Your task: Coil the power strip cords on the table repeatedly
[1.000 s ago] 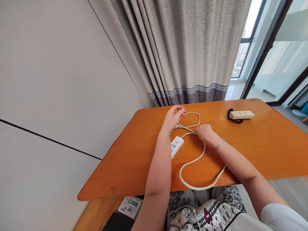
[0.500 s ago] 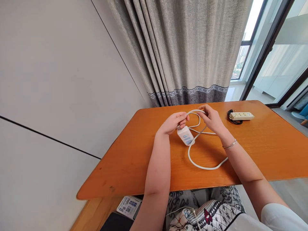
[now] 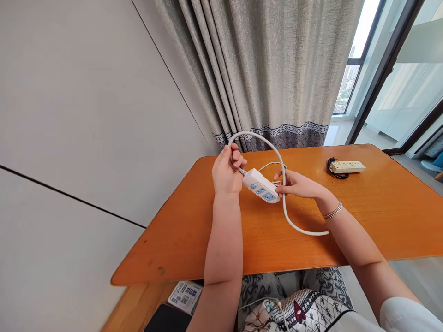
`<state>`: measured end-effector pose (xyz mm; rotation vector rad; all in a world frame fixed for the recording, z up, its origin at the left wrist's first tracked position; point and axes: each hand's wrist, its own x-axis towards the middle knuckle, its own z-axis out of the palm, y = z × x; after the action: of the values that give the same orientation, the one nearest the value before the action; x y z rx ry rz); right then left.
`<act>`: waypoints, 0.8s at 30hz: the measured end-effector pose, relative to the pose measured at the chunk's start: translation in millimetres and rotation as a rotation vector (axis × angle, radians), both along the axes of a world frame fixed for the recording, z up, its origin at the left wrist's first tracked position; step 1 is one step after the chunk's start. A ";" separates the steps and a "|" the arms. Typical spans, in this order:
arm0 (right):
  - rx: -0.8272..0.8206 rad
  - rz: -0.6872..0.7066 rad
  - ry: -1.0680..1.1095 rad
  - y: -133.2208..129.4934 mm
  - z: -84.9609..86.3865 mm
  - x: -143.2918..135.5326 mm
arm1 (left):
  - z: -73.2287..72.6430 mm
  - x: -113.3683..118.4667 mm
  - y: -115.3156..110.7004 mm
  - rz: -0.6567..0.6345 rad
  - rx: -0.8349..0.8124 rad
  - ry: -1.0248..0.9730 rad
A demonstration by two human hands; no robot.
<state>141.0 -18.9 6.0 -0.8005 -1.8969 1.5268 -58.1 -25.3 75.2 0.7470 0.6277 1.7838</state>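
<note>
A white power strip (image 3: pixel 260 186) with blue-marked sockets is held tilted above the table, its face toward me. My left hand (image 3: pixel 228 168) is closed round the white power cord (image 3: pixel 258 134) beside the strip's cord end. From there the cord arches up and over, then drops past the right hand to the tabletop. At the strip's other end my right hand (image 3: pixel 294 183) pinches it between thumb and fingers, with the hanging cord passing in front of those fingers. More cord lies behind the strip, partly hidden.
On the orange-brown wooden table (image 3: pixel 180 230), a second, cream power strip (image 3: pixel 348 167) with a coiled black cord lies at the back right. Behind the table hangs a grey curtain (image 3: pixel 277 69). A white box (image 3: pixel 186 296) sits below the table's front edge.
The left hand has moved left, and the cord loop has risen. The power strip has turned to show its sockets. The right hand has lowered from the cord to the strip's end.
</note>
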 end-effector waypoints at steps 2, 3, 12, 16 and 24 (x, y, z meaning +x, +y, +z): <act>-0.007 0.035 -0.010 -1.8 3.3 1.0 | 0.4 -4.9 1.9 0.066 -0.017 -0.063; -0.003 0.057 -0.022 -2.6 5.4 2.0 | 0.2 -8.6 3.4 0.105 -0.028 -0.091; 0.512 -0.146 -0.901 -35.5 32.0 9.5 | -18.8 -38.7 26.9 0.354 0.072 -0.022; 0.756 -0.406 -1.141 -49.9 41.1 4.3 | -22.3 -24.8 26.2 0.258 0.078 0.193; 1.065 -0.386 -0.607 -65.3 49.4 0.3 | -21.6 -1.4 7.5 -0.193 0.121 0.419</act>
<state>141.4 -84.2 55.5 -1.0391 -2.3561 -0.0833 -59.4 -17.8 53.6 1.2404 0.6978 1.5060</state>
